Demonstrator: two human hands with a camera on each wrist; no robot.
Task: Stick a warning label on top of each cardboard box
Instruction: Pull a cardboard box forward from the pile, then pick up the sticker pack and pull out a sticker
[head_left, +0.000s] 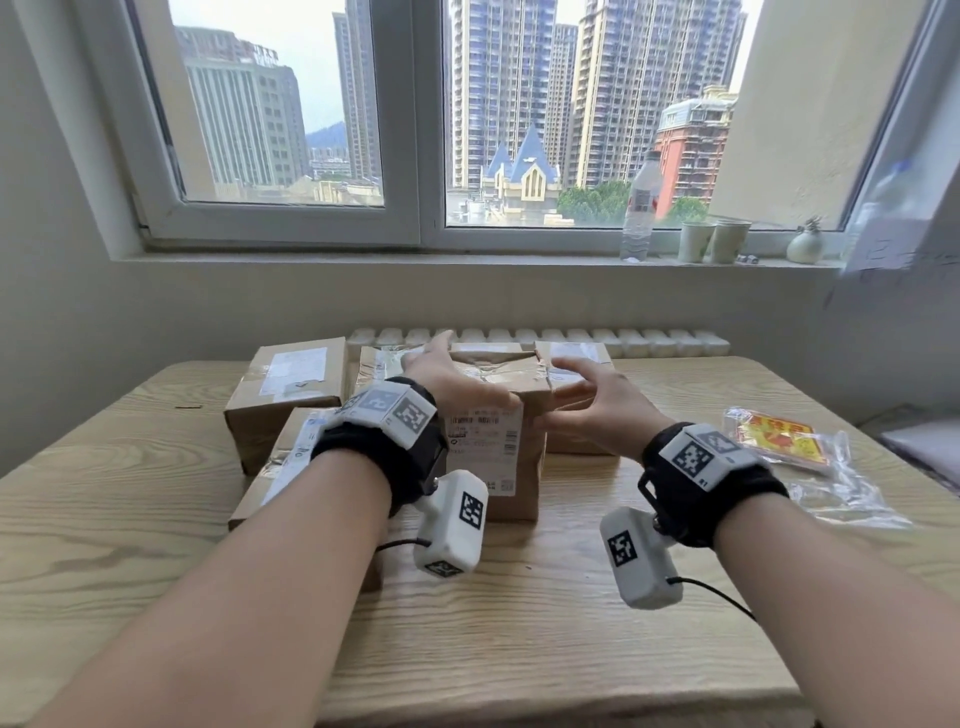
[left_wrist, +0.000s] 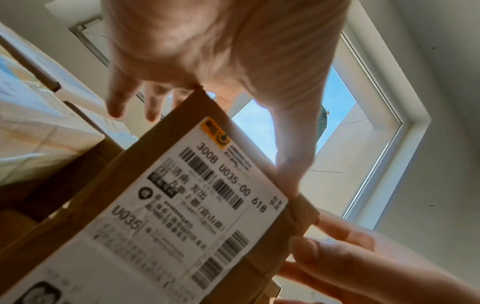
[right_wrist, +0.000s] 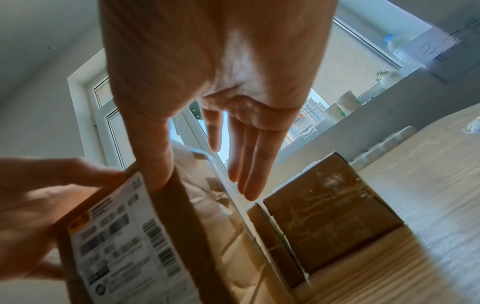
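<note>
Several brown cardboard boxes stand grouped at the far middle of the wooden table (head_left: 519, 597). The tallest box (head_left: 519, 499) stands in front, its white shipping label (left_wrist: 166, 216) facing me. My left hand (head_left: 447, 374) lies over its top left with straight fingers (left_wrist: 116, 98), the thumb along the front top edge. My right hand (head_left: 582, 405) is at the box's right side (right_wrist: 207, 226), fingers straight (right_wrist: 249, 164), thumb touching the front right corner. Neither hand holds a label. A clear bag of red-and-yellow warning labels (head_left: 779, 436) lies on the table to the right.
Lower boxes sit at the back left (head_left: 291, 389), front left (head_left: 275, 467) and right (right_wrist: 332, 216) of the tall one. A radiator (head_left: 540, 340) runs behind the table. On the windowsill stand a water bottle (head_left: 641, 208), two paper cups (head_left: 711, 241) and a small vase (head_left: 804, 244).
</note>
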